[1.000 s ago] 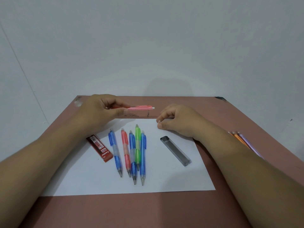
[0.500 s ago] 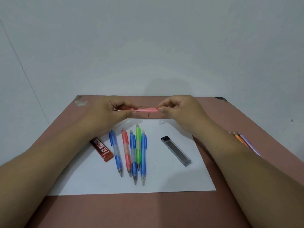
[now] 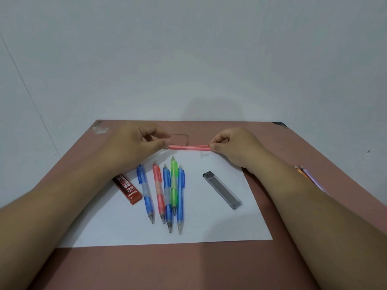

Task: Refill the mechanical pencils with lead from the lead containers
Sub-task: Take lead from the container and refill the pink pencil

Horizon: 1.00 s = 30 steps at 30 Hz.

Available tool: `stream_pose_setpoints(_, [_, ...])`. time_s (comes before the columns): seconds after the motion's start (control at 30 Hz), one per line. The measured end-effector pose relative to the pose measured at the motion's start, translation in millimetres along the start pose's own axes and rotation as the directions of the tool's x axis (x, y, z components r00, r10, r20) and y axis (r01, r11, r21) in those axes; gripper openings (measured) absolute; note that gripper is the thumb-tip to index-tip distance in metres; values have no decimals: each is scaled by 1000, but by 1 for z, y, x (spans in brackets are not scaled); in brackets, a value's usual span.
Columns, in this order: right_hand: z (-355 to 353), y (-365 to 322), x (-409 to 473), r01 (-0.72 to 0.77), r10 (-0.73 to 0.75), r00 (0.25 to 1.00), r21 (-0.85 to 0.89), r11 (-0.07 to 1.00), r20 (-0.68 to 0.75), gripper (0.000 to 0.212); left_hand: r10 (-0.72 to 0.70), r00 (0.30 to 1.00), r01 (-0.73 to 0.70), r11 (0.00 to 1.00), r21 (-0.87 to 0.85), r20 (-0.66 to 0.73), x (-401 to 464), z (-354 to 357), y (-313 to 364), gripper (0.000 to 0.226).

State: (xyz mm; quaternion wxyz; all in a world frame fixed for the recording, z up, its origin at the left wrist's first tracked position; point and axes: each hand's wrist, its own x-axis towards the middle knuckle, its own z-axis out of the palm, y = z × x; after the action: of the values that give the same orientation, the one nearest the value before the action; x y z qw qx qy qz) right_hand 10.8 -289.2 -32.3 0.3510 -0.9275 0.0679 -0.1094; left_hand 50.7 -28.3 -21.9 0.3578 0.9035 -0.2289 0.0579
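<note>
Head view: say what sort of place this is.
Probably a plain desk set against a bare wall: a brown tabletop, a white paper sheet as work mat, and mechanical pencils laid out with lead containers.

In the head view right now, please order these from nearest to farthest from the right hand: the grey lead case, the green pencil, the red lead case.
From the right hand:
1. Grey lead case, on the paper's right part, just below the hand.
2. Green pencil, in the middle row of pencils.
3. Red lead case, at the paper's left edge, under the left forearm.
</note>
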Motion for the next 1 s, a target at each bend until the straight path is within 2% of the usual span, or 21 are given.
stream_pose_setpoints(0.27, [-5, -1, -2, -11, 12, 1000, 64, 998, -24, 10, 15, 1000, -15, 1000, 15, 24, 0, -1, -2, 18])
stream_pose_setpoints(0.37, [-14, -8, -7, 28, -27, 999, 39, 999, -20, 7, 12, 1000, -12, 1000, 28, 16, 0, 0, 0, 19])
stream_pose_setpoints(0.47, [-22, -22, -18, 82, -75, 992, -64, 995, 106, 6, 3, 1000, -3, 999, 48, 13, 0, -1, 2, 16])
stream_pose_setpoints(0.6, [-27, -36, -33, 109, -23, 949, -257, 960, 313, 35, 7, 1000, -8, 998, 57, 17, -1, -2, 3, 14])
stream_pose_setpoints(0.7, [-29, -41, -39, 113, -6, 905, -229, 967, 425, 54, 4, 1000, -5, 999, 43, 13, -2, -3, 3, 12])
stream_pose_setpoints(0.83, [-25, -43, -41, 149, -24, 878, -226, 963, 477, 56, 19, 1000, -19, 999, 34, 14, -2, -3, 4, 10])
stream_pose_setpoints(1.0, [-21, -43, -41, 132, -68, 894, -116, 984, 443, 59, 68, 996, -67, 998, -9, 54, -8, -6, 10, 9])
